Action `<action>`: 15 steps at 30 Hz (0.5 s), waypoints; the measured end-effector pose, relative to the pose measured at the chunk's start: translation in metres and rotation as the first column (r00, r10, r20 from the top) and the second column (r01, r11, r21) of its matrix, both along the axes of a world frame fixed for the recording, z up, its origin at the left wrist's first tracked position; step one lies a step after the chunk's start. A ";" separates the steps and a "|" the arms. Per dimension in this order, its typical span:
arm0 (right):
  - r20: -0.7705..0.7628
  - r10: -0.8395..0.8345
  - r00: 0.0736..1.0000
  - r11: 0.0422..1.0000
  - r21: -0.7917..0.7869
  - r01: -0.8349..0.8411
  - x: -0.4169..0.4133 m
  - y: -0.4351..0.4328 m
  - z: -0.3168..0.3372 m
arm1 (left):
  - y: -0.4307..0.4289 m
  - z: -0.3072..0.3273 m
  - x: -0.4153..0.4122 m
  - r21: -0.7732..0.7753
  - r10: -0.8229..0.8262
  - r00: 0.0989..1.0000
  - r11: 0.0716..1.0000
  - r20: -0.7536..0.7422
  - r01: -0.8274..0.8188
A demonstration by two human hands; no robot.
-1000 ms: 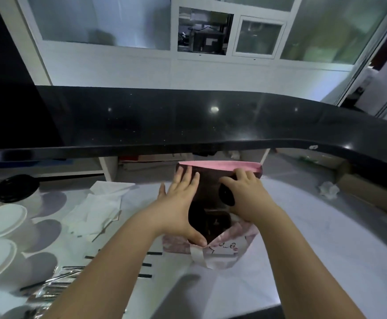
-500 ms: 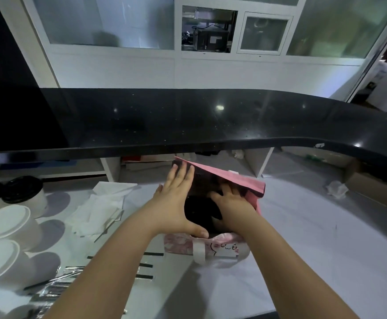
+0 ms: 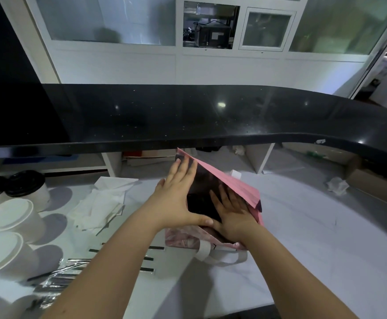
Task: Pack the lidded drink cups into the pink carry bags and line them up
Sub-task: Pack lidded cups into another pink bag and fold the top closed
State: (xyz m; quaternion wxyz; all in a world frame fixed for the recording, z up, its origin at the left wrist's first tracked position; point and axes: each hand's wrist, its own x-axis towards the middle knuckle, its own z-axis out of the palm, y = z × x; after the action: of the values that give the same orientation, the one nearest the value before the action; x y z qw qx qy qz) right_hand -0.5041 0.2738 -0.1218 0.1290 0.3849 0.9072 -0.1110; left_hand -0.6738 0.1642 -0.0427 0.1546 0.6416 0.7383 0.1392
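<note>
Your left hand [image 3: 176,199] lies flat with straight fingers against the outer left wall of the pink bag [image 3: 233,187], thumb along the near rim, grasping nothing; your right hand [image 3: 231,215] is down inside the mouth, fingers spread and pressing on the dark lining, also grasping nothing. The bag stands in the middle of the frame on the white bench [image 3: 302,238], its far wall slanting to the right and its pale handle [image 3: 205,252] flopped forward onto the bench; the inside is too dark to tell whether a cup is already in it.

You look to be squaring the bag open before loading, so the packing has hardly begun; do it well by pushing the right palm down to the floor of the bag and out into the corners until the base sits flat, while the left hand braces the wall so that the bag does not slide or fold over; straighten the slanted far wall, or it will probably collapse onto the next cup.

The white-lidded cups [image 3: 10,217] wait at the left edge of the frame, with black-lidded cups [image 3: 24,183] behind them, well apart from the bag; lift one upright by its body and not by the lid, which may pop off, and lower it straight in. The napkins [image 3: 100,201] and the wrapped straws [image 3: 56,279] lie between cups and bag; carry over them, not through them.
</note>
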 end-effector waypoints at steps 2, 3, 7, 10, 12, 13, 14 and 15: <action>-0.007 0.006 1.000 1.000 -0.011 -0.006 -0.001 0.000 0.012 | -0.001 0.001 -0.002 0.054 0.019 1.000 0.998 -0.002 -0.019; -0.038 0.009 0.999 1.000 -0.007 -0.009 -0.001 -0.001 0.022 | -0.003 0.003 -0.003 0.094 0.034 0.999 0.995 -0.002 -0.033; -0.220 0.087 0.972 0.993 0.091 -0.069 -0.008 -0.013 0.078 | -0.015 0.017 -0.014 0.297 0.098 0.993 0.948 0.072 -0.115; -0.317 0.112 0.942 0.989 0.126 -0.076 -0.021 -0.031 0.115 | -0.024 0.027 -0.025 0.378 0.150 0.984 0.909 0.101 -0.177; -0.382 0.162 0.910 0.978 0.184 -0.097 -0.037 -0.044 0.130 | -0.033 0.031 -0.037 0.412 0.204 0.974 0.883 0.097 -0.226; -0.419 0.191 0.888 0.972 0.204 -0.113 -0.048 -0.052 0.136 | -0.040 0.033 -0.045 0.423 0.236 0.968 0.871 0.089 -0.251; -0.454 0.213 0.865 0.969 0.214 -0.126 -0.059 -0.061 0.140 | -0.048 0.033 -0.055 0.428 0.269 0.960 0.861 0.074 -0.274; -0.483 0.225 0.846 0.968 0.213 -0.136 -0.072 -0.070 0.142 | -0.058 0.031 -0.065 0.428 0.306 0.951 0.853 0.054 -0.299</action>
State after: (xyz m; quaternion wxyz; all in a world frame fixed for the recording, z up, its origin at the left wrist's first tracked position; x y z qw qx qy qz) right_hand -0.5765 0.2034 0.0199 -0.1358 0.2649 0.9475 -0.1168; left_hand -0.7392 0.1057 -0.0116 -0.0209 0.5370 0.7817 0.3164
